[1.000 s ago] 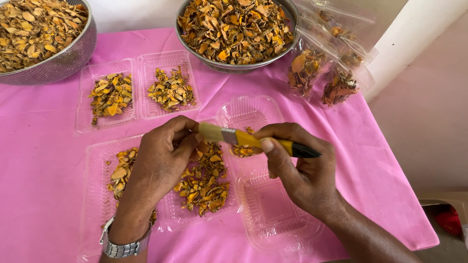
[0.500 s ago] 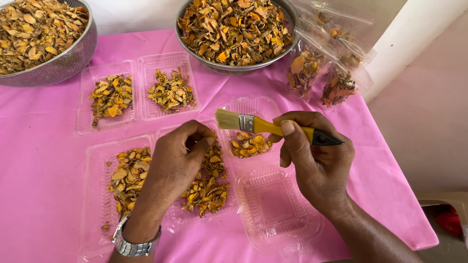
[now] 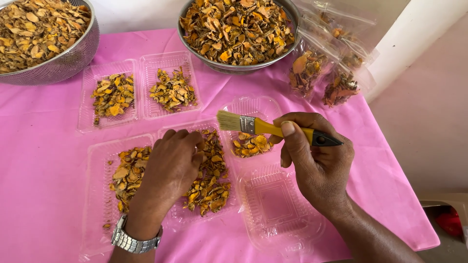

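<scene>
Right hand [image 3: 317, 165] gripping yellow-handled brush [image 3: 273, 129], bristles over small clear tray [image 3: 251, 139] of dried orange slices. Left hand [image 3: 170, 168] curled, fingertips down in slices of double clear tray [image 3: 97, 195], just beside brush.

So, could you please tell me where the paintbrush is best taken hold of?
Probably by the handle, as the right hand holds the paintbrush now: it lies level, bristles pointing left, black handle end jutting right. Come from the right or from below, keeping fingers off the bristles.
</scene>
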